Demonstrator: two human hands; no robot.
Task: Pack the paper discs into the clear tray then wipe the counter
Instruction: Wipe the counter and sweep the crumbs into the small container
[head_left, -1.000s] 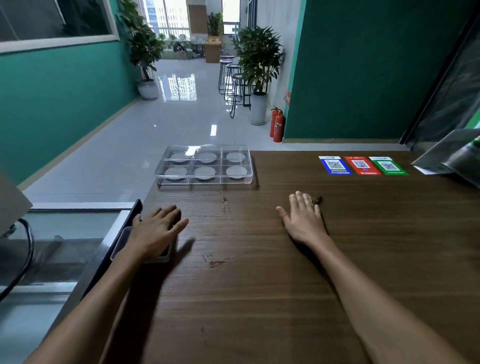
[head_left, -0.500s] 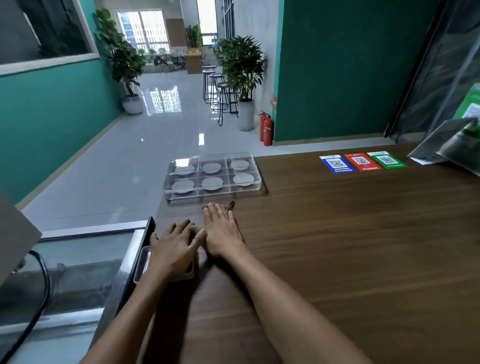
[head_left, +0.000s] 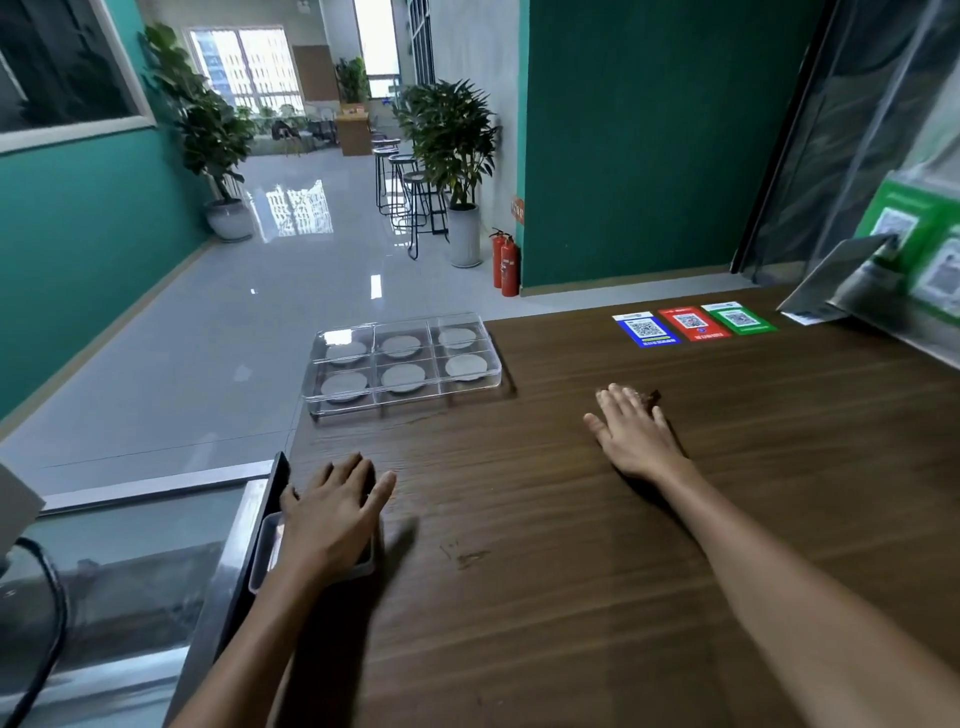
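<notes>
The clear tray (head_left: 470, 387) sits at the far left corner of the wooden counter (head_left: 571, 597). Each of its several compartments holds a grey paper disc (head_left: 403, 376). My right hand (head_left: 631, 434) lies flat on the counter right of the tray, pressing a small brown cloth (head_left: 652, 398) that peeks out beyond the fingertips. My left hand (head_left: 332, 512) rests with straight fingers on a small grey container (head_left: 265, 551) at the counter's left edge.
Three QR stickers, blue (head_left: 646, 328), red (head_left: 693, 322) and green (head_left: 740, 317), lie at the far right of the counter. A tilted stand with green QR signs (head_left: 893, 270) is at the right edge. A glass case (head_left: 130, 566) adjoins the counter's left side.
My right hand with the cloth swept left across the counter to beside my left hand, then back to the right. My left hand stayed on the grey container.
</notes>
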